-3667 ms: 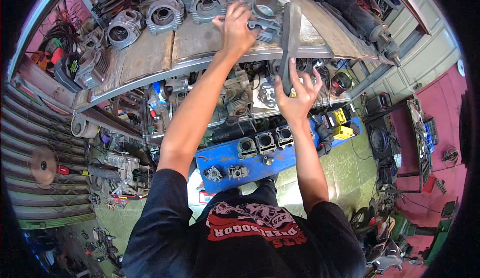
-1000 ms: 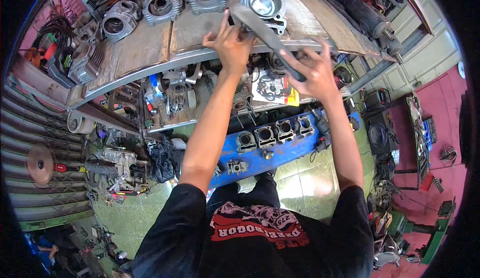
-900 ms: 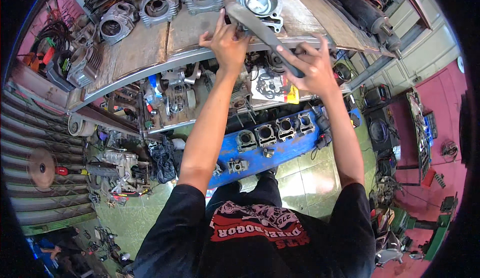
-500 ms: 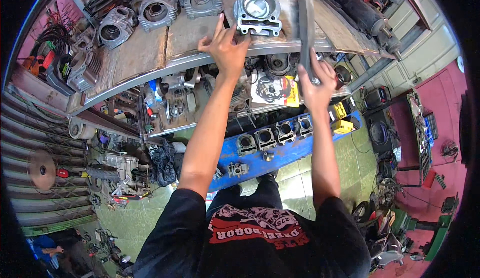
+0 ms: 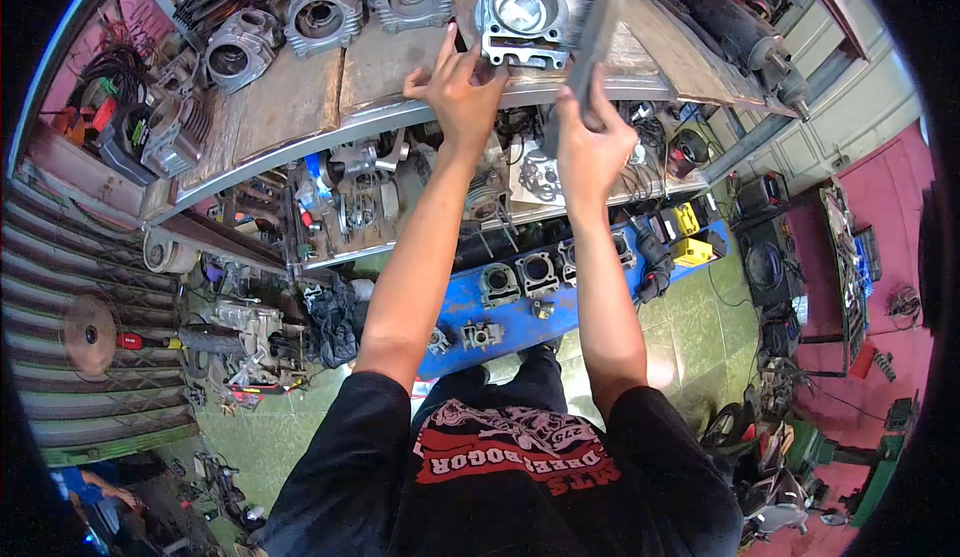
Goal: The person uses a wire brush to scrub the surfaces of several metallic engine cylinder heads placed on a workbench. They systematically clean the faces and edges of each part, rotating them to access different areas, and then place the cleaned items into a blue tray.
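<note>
And here I am at the near edge of the wooden bench (image 5: 390, 72), right hand (image 5: 597, 145) wrapped round the handle of the brush (image 5: 597, 39), its head blurred beside the right side of the cylinder block (image 5: 525, 35)! My left hand (image 5: 463, 95) is at the block's near-left corner, index finger stretched out; the other fingertips are partly hidden, so I can't tell whether they pinch or merely brace.

The block sits bore-up on the bench, a shiny disc inside. Bare metal, I'd judge: heavy, rigid, perhaps slick if oily, so the thick outer edges are my hold, well clear of the machined top face. The brush should be light, stiff in the handle, springy in the bristles, best gripped low.

And look at the change! A second ago the brush slanted left across the near-left corner; now it leans right, over on the block's other side, while the block sits in much the same spot.
</note>
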`<state>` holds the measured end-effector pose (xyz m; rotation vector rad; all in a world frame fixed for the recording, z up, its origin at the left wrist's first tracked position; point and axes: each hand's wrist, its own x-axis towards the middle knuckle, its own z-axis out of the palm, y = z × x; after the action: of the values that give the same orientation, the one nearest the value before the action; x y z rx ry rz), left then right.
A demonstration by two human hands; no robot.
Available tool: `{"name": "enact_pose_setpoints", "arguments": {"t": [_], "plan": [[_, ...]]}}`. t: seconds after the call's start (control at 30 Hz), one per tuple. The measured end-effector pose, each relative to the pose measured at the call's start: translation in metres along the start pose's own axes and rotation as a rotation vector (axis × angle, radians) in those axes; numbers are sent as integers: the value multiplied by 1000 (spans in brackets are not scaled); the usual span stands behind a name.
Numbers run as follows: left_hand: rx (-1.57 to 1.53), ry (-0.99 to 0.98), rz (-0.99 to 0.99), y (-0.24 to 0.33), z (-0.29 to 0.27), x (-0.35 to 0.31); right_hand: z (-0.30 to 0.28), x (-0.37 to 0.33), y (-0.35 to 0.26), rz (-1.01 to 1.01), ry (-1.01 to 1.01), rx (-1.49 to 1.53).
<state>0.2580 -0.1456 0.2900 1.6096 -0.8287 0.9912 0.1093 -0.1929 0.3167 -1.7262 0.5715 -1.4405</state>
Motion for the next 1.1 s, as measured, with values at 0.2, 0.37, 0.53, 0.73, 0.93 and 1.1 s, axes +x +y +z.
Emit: {"name": "enact_pose_setpoints", "arguments": {"t": [0.2, 0.37, 0.53, 0.73, 0.93, 1.1], "plan": [[-14, 12, -11, -1, 0, 0, -22, -55, 0, -353, -86, -367], [-28, 34, 12, -2, 3, 2, -10, -8, 2, -143, -32, -202], [-45, 21, 7, -2, 3, -1, -20, -50, 1, -313, -98, -266], [-14, 55, 10, -3, 4, -1, -26, -7, -52, -724, -240, -431], [-52, 34, 32, -4, 5, -1, -1, 30, -46, -814, -418, -660], [-14, -3, 25, -9, -1, -2, -27, 18, -46, -755, -475, -674]]}}
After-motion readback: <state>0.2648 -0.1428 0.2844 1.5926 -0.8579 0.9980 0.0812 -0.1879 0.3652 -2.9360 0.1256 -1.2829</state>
